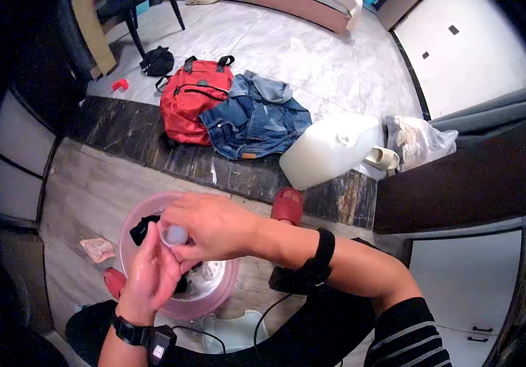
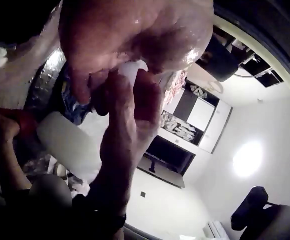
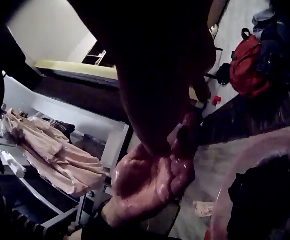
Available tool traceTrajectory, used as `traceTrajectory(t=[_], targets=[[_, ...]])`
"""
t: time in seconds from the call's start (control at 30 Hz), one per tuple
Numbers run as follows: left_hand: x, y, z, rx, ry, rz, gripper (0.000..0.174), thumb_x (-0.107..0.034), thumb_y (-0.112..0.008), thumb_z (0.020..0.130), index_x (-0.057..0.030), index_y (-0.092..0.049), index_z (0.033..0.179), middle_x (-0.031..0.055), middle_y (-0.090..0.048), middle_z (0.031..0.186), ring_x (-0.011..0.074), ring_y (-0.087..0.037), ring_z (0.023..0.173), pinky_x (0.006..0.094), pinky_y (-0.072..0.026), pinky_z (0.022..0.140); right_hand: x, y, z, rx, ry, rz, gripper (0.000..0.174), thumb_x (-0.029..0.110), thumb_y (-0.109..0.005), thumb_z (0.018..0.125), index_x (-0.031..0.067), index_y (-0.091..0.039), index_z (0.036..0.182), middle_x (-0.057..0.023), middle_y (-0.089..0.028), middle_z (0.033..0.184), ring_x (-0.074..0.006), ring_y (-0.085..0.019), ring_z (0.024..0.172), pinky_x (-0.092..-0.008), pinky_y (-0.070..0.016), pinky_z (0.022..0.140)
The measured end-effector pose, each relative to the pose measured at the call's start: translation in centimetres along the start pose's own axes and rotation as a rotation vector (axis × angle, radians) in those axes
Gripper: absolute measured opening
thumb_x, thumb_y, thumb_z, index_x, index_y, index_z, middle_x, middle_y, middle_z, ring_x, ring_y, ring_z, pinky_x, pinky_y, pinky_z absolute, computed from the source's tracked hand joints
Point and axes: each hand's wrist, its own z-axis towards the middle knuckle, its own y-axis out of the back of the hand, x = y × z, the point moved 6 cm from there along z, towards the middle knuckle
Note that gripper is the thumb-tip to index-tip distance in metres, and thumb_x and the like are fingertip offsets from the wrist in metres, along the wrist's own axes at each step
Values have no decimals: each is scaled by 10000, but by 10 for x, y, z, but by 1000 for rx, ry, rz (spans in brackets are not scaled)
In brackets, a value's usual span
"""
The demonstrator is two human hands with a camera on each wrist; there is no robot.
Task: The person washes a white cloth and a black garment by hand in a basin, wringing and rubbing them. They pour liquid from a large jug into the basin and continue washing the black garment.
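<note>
My right hand (image 1: 205, 223) pinches a small translucent white cap (image 1: 175, 236) between thumb and fingers. In the left wrist view the white cap (image 2: 130, 70) shows between those fingertips, right at the left palm. My left hand (image 1: 151, 272) is turned palm up beneath it, its skin wet and shiny; the left palm (image 3: 147, 180) also shows in the right wrist view. Both hands are above a pink basin (image 1: 229, 287) holding black cloth (image 1: 143, 229) and foamy water. The right hand hides part of the left fingers.
Beyond the basin lie a red backpack (image 1: 192, 101), a denim garment (image 1: 257, 119) and a large white jug (image 1: 330, 150) on a dark stone strip. A banknote-like paper (image 1: 98, 249) lies left of the basin. Red slippers (image 1: 287, 205) are on the feet. White cabinets flank both sides.
</note>
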Motion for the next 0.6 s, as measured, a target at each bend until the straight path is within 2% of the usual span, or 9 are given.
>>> traceTrajectory(t=[0.17, 0.2, 0.27, 0.3, 0.37, 0.4, 0.47, 0.5, 0.6], targets=[[8, -34, 23, 41, -85, -6, 402, -313, -332, 1016, -83, -394, 1340, 105, -532, 1252, 247, -556, 1121, 412, -484, 932, -7, 40, -27, 25, -203, 35, 465, 299, -731, 715, 48, -584, 1077, -139, -604, 1048, -309, -581, 967, -402, -493, 819], [13, -36, 31, 88, -64, -31, 387, -280, -344, 1014, -74, -404, 1336, 124, -565, 1206, 258, -597, 1055, 391, -506, 881, -13, 47, -34, 19, -245, 64, 487, 303, -740, 710, 42, -586, 1091, -140, -605, 1064, -300, -583, 979, -394, -494, 826], [18, -48, 40, 90, -39, -21, 382, -273, -357, 1011, -70, -412, 1330, 135, -579, 1184, 262, -618, 1010, 374, -512, 850, -25, 76, -48, -165, -126, 57, 525, 323, -755, 714, 27, -583, 1113, -122, -617, 1066, -242, -594, 986, -360, -498, 826], [22, -54, 45, 89, -30, -18, 380, -269, -363, 1009, -68, -417, 1327, 140, -587, 1173, 264, -629, 987, 366, -515, 834, -34, 103, -50, -146, -274, 148, 523, 321, -762, 729, 17, -584, 1115, -98, -623, 1046, -189, -599, 970, -324, -494, 798], [30, -53, 55, 19, -4, 26, 373, -263, -391, 999, -76, -431, 1319, 150, -581, 1195, 260, -643, 957, 346, -504, 815, -76, 167, -80, -535, -516, 105, 373, 248, -715, 805, 28, -607, 1086, -44, -630, 964, -122, -575, 873, -269, -474, 749], [35, -50, 61, 8, 16, 47, 373, -265, -397, 997, -80, -433, 1318, 149, -582, 1197, 257, -642, 961, 345, -500, 817, -96, 207, -107, -823, -545, 162, 420, 290, -728, 776, 3, -608, 1057, -112, -632, 943, -208, -600, 852, -326, -483, 798], [45, -46, 67, -22, 49, 72, 375, -278, -416, 989, -89, -445, 1312, 145, -583, 1203, 251, -640, 969, 342, -487, 825, -158, 266, -189, -1369, -722, -33, 356, 241, -695, 809, -5, -596, 1046, -100, -626, 934, -166, -587, 841, -287, -477, 738], [50, -43, 69, -36, 65, 65, 374, -285, -425, 986, -83, -457, 1298, 152, -582, 1200, 258, -645, 953, 347, -504, 812, -183, 277, -226, -1493, -846, 13, 346, 238, -666, 832, -34, -581, 1029, -108, -622, 949, -169, -585, 809, -273, -478, 713], [61, -32, 75, -72, 116, 55, 369, -298, -429, 984, -64, -486, 1263, 165, -583, 1192, 274, -654, 925, 360, -535, 792, -218, 261, -258, -1472, -1110, 618, 354, 278, -634, 877, -17, -531, 1043, -69, -538, 876, -185, -530, 798, -316, -470, 760]])
